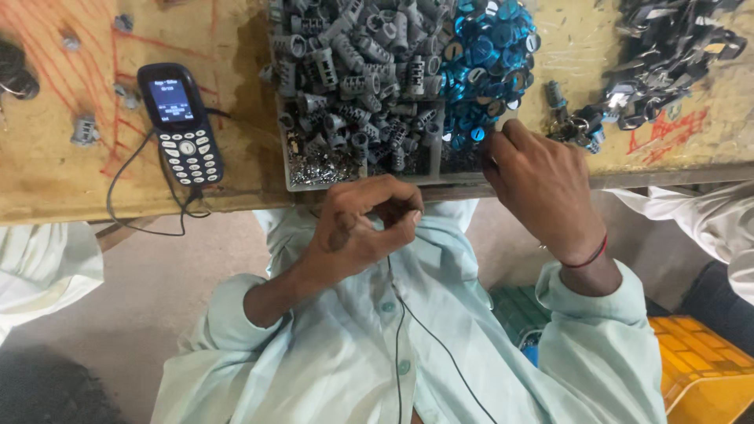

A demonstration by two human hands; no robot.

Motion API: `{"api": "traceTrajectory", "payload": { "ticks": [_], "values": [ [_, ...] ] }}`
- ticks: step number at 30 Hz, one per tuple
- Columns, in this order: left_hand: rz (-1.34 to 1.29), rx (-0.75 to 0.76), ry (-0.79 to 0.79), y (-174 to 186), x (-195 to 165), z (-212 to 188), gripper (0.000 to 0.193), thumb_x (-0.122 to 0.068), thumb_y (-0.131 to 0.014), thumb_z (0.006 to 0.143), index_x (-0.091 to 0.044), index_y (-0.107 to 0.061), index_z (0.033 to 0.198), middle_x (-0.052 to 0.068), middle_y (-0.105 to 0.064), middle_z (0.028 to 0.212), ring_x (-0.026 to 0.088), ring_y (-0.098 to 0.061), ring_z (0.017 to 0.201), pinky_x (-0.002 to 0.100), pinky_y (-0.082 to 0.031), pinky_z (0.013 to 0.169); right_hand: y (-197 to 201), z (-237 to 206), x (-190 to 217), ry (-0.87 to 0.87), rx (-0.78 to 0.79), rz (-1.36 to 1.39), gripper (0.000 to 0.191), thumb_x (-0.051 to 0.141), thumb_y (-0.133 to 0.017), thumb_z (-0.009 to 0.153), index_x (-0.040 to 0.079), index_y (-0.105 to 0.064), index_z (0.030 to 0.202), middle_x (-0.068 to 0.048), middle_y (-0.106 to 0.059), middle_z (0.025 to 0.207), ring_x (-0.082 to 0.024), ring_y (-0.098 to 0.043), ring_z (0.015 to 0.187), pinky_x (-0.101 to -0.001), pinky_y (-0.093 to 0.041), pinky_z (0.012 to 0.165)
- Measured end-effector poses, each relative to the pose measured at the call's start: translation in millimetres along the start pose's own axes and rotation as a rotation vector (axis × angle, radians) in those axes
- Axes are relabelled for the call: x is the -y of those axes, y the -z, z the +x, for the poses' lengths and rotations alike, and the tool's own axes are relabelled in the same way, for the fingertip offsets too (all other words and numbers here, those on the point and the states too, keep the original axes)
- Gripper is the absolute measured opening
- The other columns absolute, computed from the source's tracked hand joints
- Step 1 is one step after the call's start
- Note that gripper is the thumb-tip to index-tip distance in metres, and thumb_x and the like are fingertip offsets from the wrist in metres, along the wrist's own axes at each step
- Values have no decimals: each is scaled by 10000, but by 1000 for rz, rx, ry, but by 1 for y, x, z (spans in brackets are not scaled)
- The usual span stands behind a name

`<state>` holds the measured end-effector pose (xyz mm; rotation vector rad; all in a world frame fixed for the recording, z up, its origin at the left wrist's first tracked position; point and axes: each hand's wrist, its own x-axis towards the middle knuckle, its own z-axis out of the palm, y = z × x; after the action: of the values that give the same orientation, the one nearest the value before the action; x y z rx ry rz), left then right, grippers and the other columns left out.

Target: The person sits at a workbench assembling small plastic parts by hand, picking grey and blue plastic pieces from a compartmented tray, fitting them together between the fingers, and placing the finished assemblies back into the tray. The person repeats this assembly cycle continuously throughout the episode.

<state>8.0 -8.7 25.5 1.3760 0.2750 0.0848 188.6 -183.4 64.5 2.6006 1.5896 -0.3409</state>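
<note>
A small part, too tiny and hidden to identify, is being pinched between the fingertips (408,213) of the left hand (357,232), which is curling closed just below the edge of the wooden table (47,169), over the person's pale green shirt (353,345). The right hand (542,188) is reaching to the table edge, its fingers bending down into the blue discs (487,47) at the near right corner of the compartment tray (294,184); whether they are gripping a disc or only touching the pile cannot be told, since the fingertips are hidden. A red thread bracelet (589,255) is circling that wrist. Left of the blue discs, the tray is holding a heap of grey ribbed plastic cylinders (353,71), and a small front compartment is holding shiny little metal pieces (318,169). Further right on the table, a pile of dark metal clips and rings (660,55) is lying well apart from the tray. To the left, a dark blue keypad phone (179,122) is lying with its screen lit, a thin black cable (129,192) looping from it over the table edge. A few stray grey parts (85,129) are lying near red scribbles on the wood. Below, a yellow crate (699,357) is sitting at the lower right, beside a green crate (514,310).
</note>
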Motion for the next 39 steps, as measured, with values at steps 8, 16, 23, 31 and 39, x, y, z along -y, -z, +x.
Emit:
{"api": "traceTrajectory", "payload": {
  "ticks": [8, 16, 23, 31, 39],
  "values": [
    [2, 10, -54, 4, -4, 0, 104, -60, -708, 918, 0, -688, 1001, 47, -685, 897, 90, -651, 765, 256, -537, 717, -16, -14, -4, -206, -186, 501, 102, 47, -792, 943, 83, -760, 1033, -61, -672, 1011, -175, -642, 719, -307, -492, 644],
    [-9, 9, -6, -6, 4, 1, 156, -119, -696, 972, -1, -685, 1074, 43, -715, 958, 78, -688, 842, 255, -567, 766, -20, -32, 6, -251, -103, 1700, 128, -70, -778, 884, -10, -694, 958, -64, -654, 980, -87, -641, 829, -203, -523, 710],
    [-363, 137, 210, -8, 8, 2, 220, -155, -687, 990, 21, -686, 1122, 59, -734, 935, 83, -691, 820, 242, -583, 765, -23, -37, 31, -102, -30, 1453, 140, -22, -782, 877, -24, -700, 990, -96, -657, 1040, -138, -660, 922, -260, -572, 779],
    [-137, 112, -33, 2, -6, -2, 176, -102, -687, 989, 4, -680, 1129, 66, -734, 1005, 88, -744, 911, 256, -612, 830, -39, -43, 37, -105, -82, 1698, 104, -16, -712, 943, -24, -668, 1037, -87, -633, 1092, -152, -693, 894, -295, -608, 767],
    [-100, 96, 21, 1, 3, 0, 146, -90, -728, 891, -8, -726, 1012, 38, -735, 898, 73, -706, 793, 239, -577, 731, -51, -40, 47, 299, -509, 836, 257, -53, -798, 875, 4, -643, 1072, -133, -694, 985, -268, -717, 859, -358, -589, 748]
  ]
}}
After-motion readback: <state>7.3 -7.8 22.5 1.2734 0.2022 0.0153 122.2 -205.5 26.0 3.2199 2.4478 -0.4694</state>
